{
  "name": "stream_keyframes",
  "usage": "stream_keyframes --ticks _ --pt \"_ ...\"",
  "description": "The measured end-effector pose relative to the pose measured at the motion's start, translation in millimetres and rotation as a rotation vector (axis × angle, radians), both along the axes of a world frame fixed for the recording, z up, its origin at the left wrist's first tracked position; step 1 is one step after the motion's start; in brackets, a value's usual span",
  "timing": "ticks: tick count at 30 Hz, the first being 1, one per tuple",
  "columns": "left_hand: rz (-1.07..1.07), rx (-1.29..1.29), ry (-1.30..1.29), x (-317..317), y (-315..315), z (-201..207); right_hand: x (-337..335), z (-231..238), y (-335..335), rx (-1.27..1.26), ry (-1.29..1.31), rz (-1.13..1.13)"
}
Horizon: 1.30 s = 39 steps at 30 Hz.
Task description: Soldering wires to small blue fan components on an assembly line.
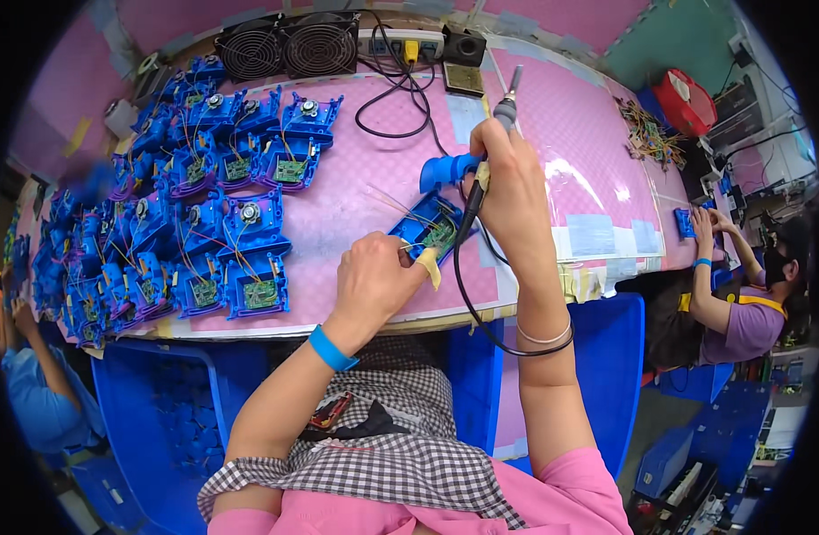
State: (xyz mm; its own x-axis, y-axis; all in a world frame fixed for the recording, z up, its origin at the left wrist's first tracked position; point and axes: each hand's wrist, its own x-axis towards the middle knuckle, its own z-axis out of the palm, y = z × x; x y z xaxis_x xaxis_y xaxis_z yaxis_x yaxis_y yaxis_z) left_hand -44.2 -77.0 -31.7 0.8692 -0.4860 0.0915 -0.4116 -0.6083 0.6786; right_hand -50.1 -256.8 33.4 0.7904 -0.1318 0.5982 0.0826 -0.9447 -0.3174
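Note:
My right hand is closed round a soldering iron, whose metal tip points up and away from me. Its black cord loops down over my forearm. Lower left of it lies a blue plastic housing with a green circuit board inside and thin wires sticking out. My left hand is closed at the housing's near-left edge, with yellowish tape on a finger; the fingertips are partly hidden. A rounded blue plastic part sits beside my right palm; whether the hand touches it cannot be seen.
Several blue housings with boards, wires and round speakers crowd the table's left. Black fans, a power strip and an iron stand line the back. Blue bins stand below; a co-worker sits at right.

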Motion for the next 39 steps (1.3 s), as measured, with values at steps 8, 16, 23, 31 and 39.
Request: stream_keyframes --ticks 8,16,23,31,39 --pt "0.04 -0.011 -0.069 -29 65 6 -8 -40 -14 0.37 -0.083 0.155" --pt "0.115 0.029 -0.084 -45 93 18 4 -73 -11 0.201 -0.252 0.178" --pt "0.072 0.041 -0.117 -41 94 12 11 -64 -10 0.206 0.012 0.275" --pt "0.058 0.036 -0.112 -33 86 15 -39 -52 41 0.085 0.017 0.549" --pt "0.129 -0.996 0.673 -6 104 59 -88 -57 39 0.976 -0.319 0.292"
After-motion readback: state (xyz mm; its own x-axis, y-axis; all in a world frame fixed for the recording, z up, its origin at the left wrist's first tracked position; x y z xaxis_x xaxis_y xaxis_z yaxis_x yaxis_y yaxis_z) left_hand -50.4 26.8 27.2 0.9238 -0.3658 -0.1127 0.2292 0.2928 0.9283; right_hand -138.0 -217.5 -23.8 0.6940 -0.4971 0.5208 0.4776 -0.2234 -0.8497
